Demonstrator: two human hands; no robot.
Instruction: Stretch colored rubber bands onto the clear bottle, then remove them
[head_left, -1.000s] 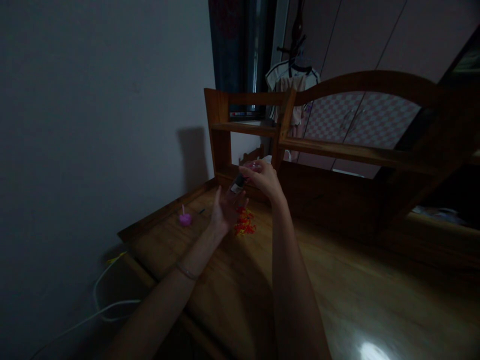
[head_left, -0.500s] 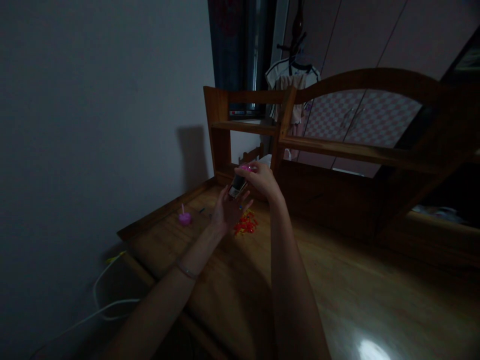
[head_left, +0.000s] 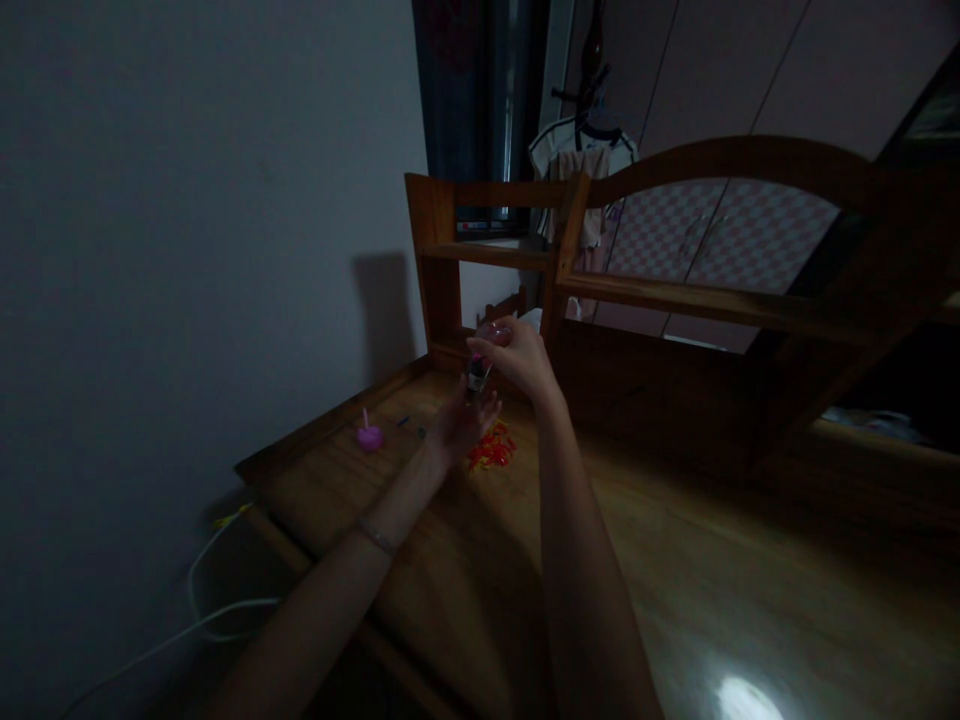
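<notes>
My right hand (head_left: 517,355) is closed around a small clear bottle (head_left: 491,332) with a pinkish tint. The bottle is tilted, its dark-filled lower end pointing down at my left hand (head_left: 459,420). My left hand lies palm up under it, fingers spread and slightly curled. What is in the left palm, if anything, is too dark to make out. Just behind and right of that hand, a pile of small red and yellow pieces (head_left: 495,447) lies on the wooden tabletop (head_left: 450,560). A pink-purple lid-like piece (head_left: 369,437) with an upright stick stands to the left.
A wooden shelf unit (head_left: 491,255) rises along the back of the table. The wall (head_left: 300,200) borders the left side. A white cable (head_left: 191,590) hangs beside the table's left edge. Small dark bits (head_left: 403,420) lie near the pink-purple piece.
The dark contents have shifted down to the bottle's lower end, leaving its upper part clear. The bottle stands a little steeper. My left hand has dipped slightly.
</notes>
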